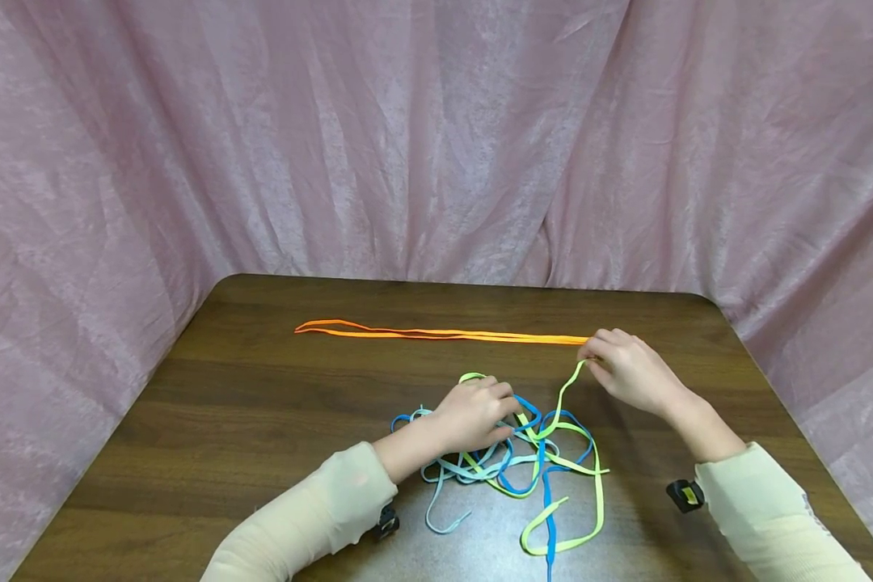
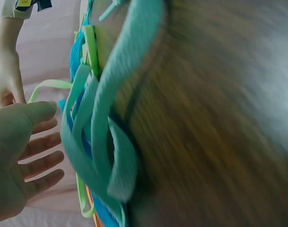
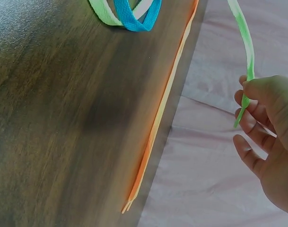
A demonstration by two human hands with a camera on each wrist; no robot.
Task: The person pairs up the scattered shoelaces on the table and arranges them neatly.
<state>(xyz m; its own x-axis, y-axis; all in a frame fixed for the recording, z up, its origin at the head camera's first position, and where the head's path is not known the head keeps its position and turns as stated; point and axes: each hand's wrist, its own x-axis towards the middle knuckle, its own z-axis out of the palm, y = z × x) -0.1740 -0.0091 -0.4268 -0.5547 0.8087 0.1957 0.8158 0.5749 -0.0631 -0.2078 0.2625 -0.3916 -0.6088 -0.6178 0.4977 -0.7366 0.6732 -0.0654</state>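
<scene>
A tangle of flat shoelaces lies near the table's front: a yellow-green lace [image 1: 599,493], a blue lace [image 1: 550,517] and a pale teal lace [image 2: 103,94]. My right hand [image 1: 633,372] pinches the yellow-green lace close to its tip, between thumb and fingers. From there the lace slopes down into the tangle, and its short end pokes out below the fingers in the right wrist view. Over the tangle is my left hand [image 1: 476,416], palm down; the left wrist view shows its fingers spread loosely beside the laces, with nothing gripped.
Behind the tangle, an orange lace [image 1: 422,332] lies doubled and straight across the table, its right end overlapped by my right hand in the head view. Bare brown wood [image 1: 211,428] stretches to the left. Pink curtains [image 1: 422,145] hang around the table's back and sides.
</scene>
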